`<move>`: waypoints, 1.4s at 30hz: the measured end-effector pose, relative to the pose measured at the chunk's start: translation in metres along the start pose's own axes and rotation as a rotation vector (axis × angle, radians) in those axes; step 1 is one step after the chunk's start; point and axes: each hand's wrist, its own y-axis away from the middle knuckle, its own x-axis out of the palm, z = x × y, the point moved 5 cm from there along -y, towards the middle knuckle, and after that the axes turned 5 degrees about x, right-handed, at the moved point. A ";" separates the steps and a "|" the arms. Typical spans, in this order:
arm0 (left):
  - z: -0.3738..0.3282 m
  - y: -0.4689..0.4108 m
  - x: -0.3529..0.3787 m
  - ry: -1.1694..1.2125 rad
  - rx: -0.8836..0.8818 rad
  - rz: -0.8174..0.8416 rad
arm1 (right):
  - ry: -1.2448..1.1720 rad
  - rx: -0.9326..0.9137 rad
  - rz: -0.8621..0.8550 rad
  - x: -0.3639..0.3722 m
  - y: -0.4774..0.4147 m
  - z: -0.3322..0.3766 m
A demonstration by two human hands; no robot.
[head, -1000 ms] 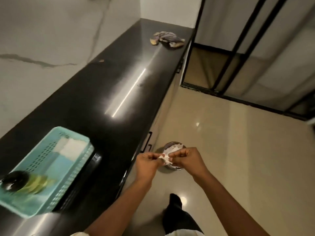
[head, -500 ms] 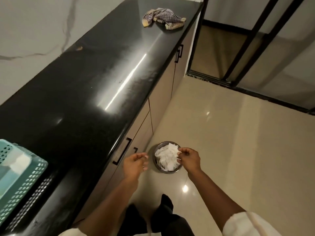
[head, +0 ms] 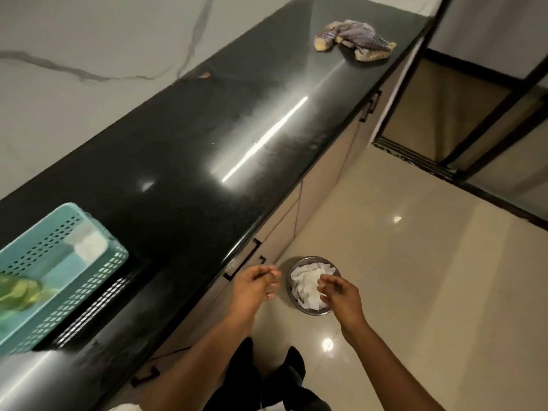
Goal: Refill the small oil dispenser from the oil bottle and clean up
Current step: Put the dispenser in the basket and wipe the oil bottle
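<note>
Both hands hang low over the floor here: the left hand empty with fingers loosely curled, the right hand just as relaxed and holding nothing, poised right above the steel bin. White tissue lies crumpled inside it, the bin standing on the floor just beside the cabinet front. The oil bottle lies blurred in the teal basket at the near left end of the tabletop; the small dispenser is not in view. A cloth sits near the far right corner. This looks like the throw-away step of the clean-up. To do it well, check that no tissue overhangs the rim, and keep possibly oily fingers off the cabinet handle.
</note>
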 end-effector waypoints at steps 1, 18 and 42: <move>-0.012 0.006 -0.008 0.032 0.024 0.001 | -0.004 -0.033 0.041 0.015 0.011 0.016; -0.071 0.221 -0.363 0.355 0.455 -0.585 | 0.928 -0.964 0.694 0.446 0.235 0.188; -0.018 0.263 -0.519 0.487 0.436 -0.677 | 1.541 -0.957 0.245 0.553 0.158 0.149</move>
